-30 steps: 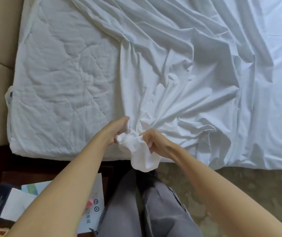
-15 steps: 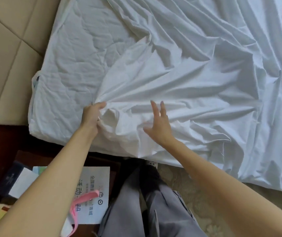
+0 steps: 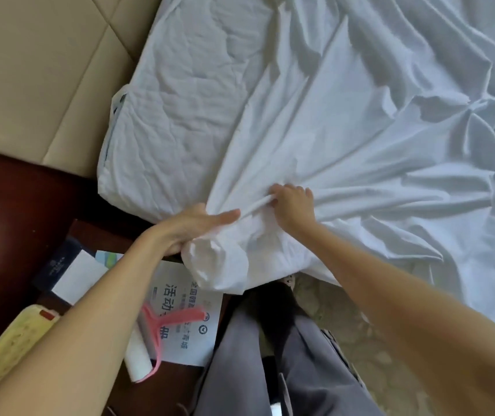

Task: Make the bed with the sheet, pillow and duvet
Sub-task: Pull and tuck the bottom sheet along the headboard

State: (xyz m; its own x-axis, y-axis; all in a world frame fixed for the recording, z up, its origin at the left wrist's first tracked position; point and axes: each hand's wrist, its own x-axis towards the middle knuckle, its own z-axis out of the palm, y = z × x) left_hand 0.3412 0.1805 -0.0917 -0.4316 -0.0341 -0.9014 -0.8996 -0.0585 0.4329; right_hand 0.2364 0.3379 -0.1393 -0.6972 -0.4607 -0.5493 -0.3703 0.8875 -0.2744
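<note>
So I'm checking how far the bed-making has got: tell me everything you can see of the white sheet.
The thin white fabric sheet lies loose and heavily creased over most of the quilted white mattress, whose left part is uncovered. Folds fan out from its near corner, which is bunched and hangs over the bed's edge. The left hand grips that bunch; the right hand pinches a fold beside it with curled fingers.

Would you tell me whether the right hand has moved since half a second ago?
Yes: the right hand has slid left, toward the mattress corner, and now grips a fold of the sheet.
</note>
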